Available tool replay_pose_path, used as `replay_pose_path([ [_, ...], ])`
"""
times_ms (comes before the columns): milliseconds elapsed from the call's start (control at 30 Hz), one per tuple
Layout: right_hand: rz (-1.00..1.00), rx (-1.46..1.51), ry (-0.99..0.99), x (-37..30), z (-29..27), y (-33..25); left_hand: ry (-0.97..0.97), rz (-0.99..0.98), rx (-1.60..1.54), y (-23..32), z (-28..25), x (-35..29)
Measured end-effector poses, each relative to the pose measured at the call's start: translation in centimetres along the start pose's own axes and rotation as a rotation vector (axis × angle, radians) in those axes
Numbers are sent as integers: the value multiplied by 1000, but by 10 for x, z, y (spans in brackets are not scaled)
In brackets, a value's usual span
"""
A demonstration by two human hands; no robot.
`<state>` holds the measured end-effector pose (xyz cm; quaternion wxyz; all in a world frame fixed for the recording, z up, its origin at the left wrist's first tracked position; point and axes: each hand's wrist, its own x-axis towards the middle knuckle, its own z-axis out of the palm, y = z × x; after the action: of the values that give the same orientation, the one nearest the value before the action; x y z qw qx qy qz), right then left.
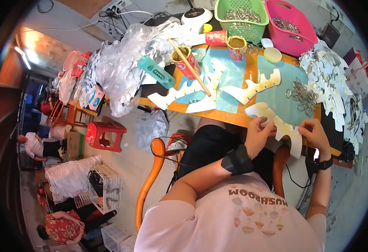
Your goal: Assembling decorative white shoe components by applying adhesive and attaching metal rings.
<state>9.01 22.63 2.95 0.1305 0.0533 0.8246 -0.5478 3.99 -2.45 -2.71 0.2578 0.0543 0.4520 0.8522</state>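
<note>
My left hand [257,133] and my right hand [316,133] both grip a cream paper cutout [282,126] with scalloped edges, held at the table's near edge. Its rounded end lies on the pale blue sheet [276,98] over the orange table [230,117]. A heap of metal rings [302,95] sits just beyond my right hand. Other cream cutouts [255,87] lie across the table's middle. A black band wraps my left wrist and a dark watch my right.
A red can [186,61] with a wooden stick, a small can of glue [236,47], green [240,14] and pink [289,25] baskets of rings stand at the back. White cutouts [333,84] pile at the right. Plastic bags [121,67], a red stool [105,135] and seated people lie left.
</note>
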Motion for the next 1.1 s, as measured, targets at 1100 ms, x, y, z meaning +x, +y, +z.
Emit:
replay_pose_path([
  [1100, -232, -410, 503, 15, -26, 14, 65, 101, 938, 22, 21, 11],
])
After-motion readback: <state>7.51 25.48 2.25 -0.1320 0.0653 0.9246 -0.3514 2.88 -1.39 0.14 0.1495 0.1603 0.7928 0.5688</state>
